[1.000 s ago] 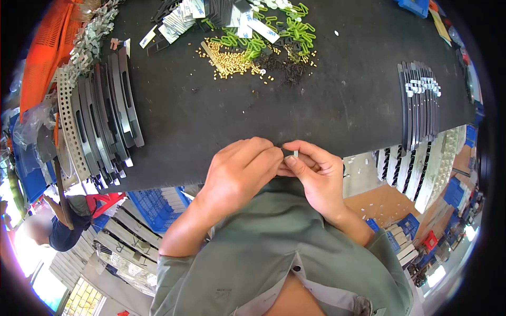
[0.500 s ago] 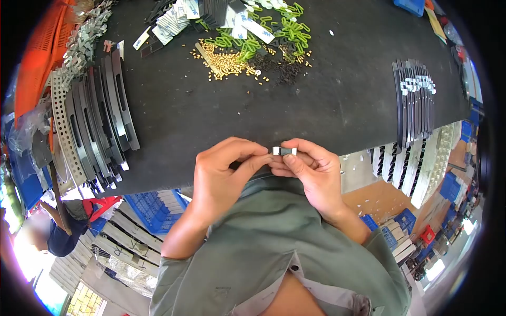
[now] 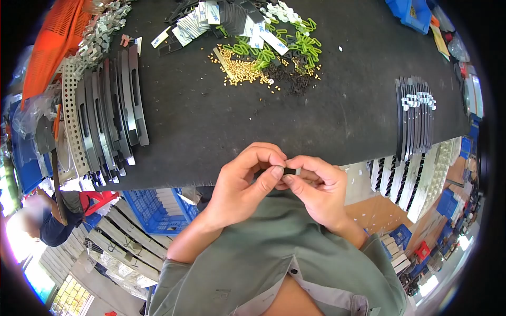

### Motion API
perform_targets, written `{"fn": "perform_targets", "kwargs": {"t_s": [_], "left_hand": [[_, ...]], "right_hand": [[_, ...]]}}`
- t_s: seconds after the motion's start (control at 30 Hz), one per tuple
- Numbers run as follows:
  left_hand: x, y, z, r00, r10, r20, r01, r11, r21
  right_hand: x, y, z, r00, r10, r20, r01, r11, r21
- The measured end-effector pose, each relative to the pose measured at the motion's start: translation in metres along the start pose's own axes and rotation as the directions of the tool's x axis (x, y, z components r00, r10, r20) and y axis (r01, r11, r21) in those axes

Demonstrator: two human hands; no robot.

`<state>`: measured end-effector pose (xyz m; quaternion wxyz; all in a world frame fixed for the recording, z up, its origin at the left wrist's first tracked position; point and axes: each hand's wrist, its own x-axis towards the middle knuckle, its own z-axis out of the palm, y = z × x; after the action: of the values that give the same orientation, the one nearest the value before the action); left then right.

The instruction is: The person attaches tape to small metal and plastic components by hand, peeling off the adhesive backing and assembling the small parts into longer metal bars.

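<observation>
left hand (image 3: 243,187) and right hand (image 3: 322,195) pinching small piece (image 3: 290,171), seemingly dark

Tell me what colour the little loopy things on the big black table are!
The loops are bright green; the head view shows them best.

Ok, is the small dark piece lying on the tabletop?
No, the left hand and right hand hold the small dark piece between their fingertips.

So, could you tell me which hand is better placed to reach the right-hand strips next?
Right, I'd say: the right hand is nearer the strips, and the left hand, also at the small piece, could probably hold it.
</observation>
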<state>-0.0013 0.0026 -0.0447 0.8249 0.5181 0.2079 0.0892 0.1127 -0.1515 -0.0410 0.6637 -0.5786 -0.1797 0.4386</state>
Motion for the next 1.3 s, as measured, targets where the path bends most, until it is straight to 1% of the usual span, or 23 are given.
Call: {"fn": "perform_targets", "kwargs": {"t_s": [0.03,0.1,0.13,0.2,0.27,0.3,0.37,0.43,0.5,0.63,0.7,0.73,0.77,0.8,0.83,0.87,0.9,0.97,1.03,1.1,1.2,1.27,1.3], "left_hand": [[0.001,0.002,0.003,0.999,-0.042,0.013,0.043,0.995,-0.093],[0.001,0.001,0.003,1.0,-0.028,-0.007,0.028,0.995,-0.093],[0.0,0.002,0.002,0.998,-0.059,-0.02,0.057,0.996,-0.068],[0.0,0.005,-0.002,0.995,-0.09,-0.041,0.088,0.995,-0.041],[0.002,0.008,-0.014,0.997,-0.063,0.045,0.053,0.979,0.197],[0.003,0.009,-0.019,0.997,-0.065,0.038,0.056,0.978,0.201],[0.007,0.009,-0.029,0.966,-0.24,0.093,0.248,0.964,-0.092],[0.008,0.011,-0.03,0.968,-0.238,0.077,0.244,0.967,-0.078],[0.007,0.016,-0.026,0.982,-0.183,0.047,0.179,0.981,0.073],[0.012,0.012,-0.018,0.993,-0.121,0.011,0.121,0.991,0.058],[0.016,0.012,-0.016,0.994,-0.105,-0.01,0.105,0.979,0.174],[0.019,0.015,-0.017,0.994,-0.105,-0.009,0.105,0.979,0.175],[0.023,0.019,-0.018,0.999,0.031,-0.024,-0.019,0.919,0.393],[0.028,0.024,-0.02,0.986,0.166,-0.007,-0.13,0.797,0.59],[0.035,0.03,-0.022,0.961,0.265,-0.085,-0.124,0.681,0.722],[0.042,0.034,-0.024,0.912,0.359,-0.198,-0.06,0.594,0.803],[0.052,0.032,-0.034,0.834,0.514,-0.198,-0.027,0.396,0.918],[0.066,0.033,-0.045,0.783,0.596,-0.179,0.072,0.198,0.977],[0.077,0.029,-0.05,0.796,0.58,-0.174,0.087,0.175,0.981],[0.084,0.028,-0.052,0.811,0.558,-0.173,0.103,0.155,0.983],[0.088,0.028,-0.056,0.839,0.521,-0.154,0.087,0.15,0.985],[0.091,0.029,-0.058,0.829,0.557,0.038,-0.016,-0.044,0.999],[0.09,0.03,-0.055,0.831,0.555,0.041,-0.023,-0.04,0.999]], "right_hand": [[0.0,0.0,0.0,1.0,-0.006,0.005,0.006,1.0,-0.001],[-0.001,0.002,0.001,0.993,-0.12,-0.017,0.118,0.989,-0.084],[-0.001,0.004,0.002,0.992,-0.124,-0.012,0.122,0.989,-0.082],[-0.002,0.007,0.003,0.976,-0.218,-0.017,0.206,0.942,-0.264],[-0.001,0.008,0.005,0.969,-0.246,0.014,0.237,0.917,-0.321],[0.0,0.009,0.006,0.961,-0.274,0.044,0.27,0.885,-0.38],[0.0,0.01,0.008,0.961,-0.272,0.049,0.271,0.894,-0.357],[0.002,0.012,0.009,0.961,-0.272,0.045,0.271,0.905,-0.329],[0.003,0.014,0.008,0.963,-0.268,0.033,0.265,0.912,-0.312],[0.006,0.018,0.001,0.972,-0.233,-0.016,0.22,0.937,-0.272],[0.009,0.019,-0.003,0.988,-0.131,-0.083,0.121,0.986,-0.11],[0.011,0.015,-0.003,0.992,-0.09,-0.087,0.088,0.996,-0.03],[0.013,0.013,-0.002,0.992,-0.092,-0.088,0.089,0.996,-0.029],[0.016,0.011,-0.001,0.99,-0.08,-0.118,0.088,0.994,0.068],[0.018,0.01,-0.001,0.987,-0.066,-0.148,0.09,0.982,0.164],[0.021,0.007,-0.004,0.985,-0.073,-0.159,0.095,0.986,0.139],[0.024,0.007,-0.007,0.984,-0.078,-0.159,0.101,0.985,0.14],[0.031,0.01,-0.011,0.98,-0.117,-0.16,0.144,0.975,0.169],[0.036,0.014,-0.011,0.979,-0.111,-0.171,0.142,0.972,0.185],[0.037,0.019,-0.012,0.971,-0.187,-0.148,0.205,0.972,0.118],[0.038,0.023,-0.013,0.965,-0.219,-0.142,0.235,0.966,0.111],[0.038,0.023,-0.015,0.962,-0.237,-0.137,0.252,0.962,0.103],[0.038,0.024,-0.015,0.96,-0.248,-0.132,0.259,0.963,0.078]]}}
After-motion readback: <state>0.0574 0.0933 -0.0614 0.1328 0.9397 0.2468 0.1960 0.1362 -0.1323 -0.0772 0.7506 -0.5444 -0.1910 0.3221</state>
